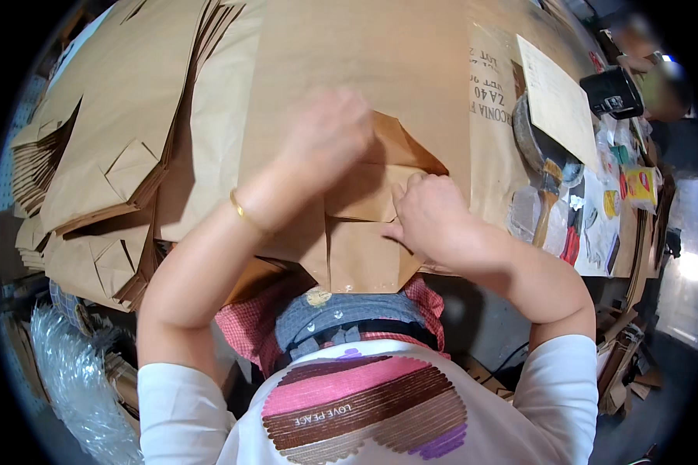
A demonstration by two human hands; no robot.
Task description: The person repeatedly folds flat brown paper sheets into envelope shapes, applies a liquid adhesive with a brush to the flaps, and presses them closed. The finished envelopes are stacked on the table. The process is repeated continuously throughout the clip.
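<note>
A large brown kraft paper bag (364, 46) lies lengthwise on the table in front of me, its folded end (364, 256) toward my body. Creased flaps stand partly opened out at that end. Over the upper left of the flaps is my left hand (329, 128), curled and blurred by motion, so its fingers are unclear. On the right side of the flaps rests my right hand (434, 213), its thumb spread from bent fingers, pressing on the paper.
Stacks of folded brown paper bags (124, 116) lie at the left. To the right are a round pan (529, 136) under a pale board (554, 101), a brush (547, 198), a red-handled tool (571, 236) and a black container (613, 91). Clear plastic wrap (77, 380) hangs at lower left.
</note>
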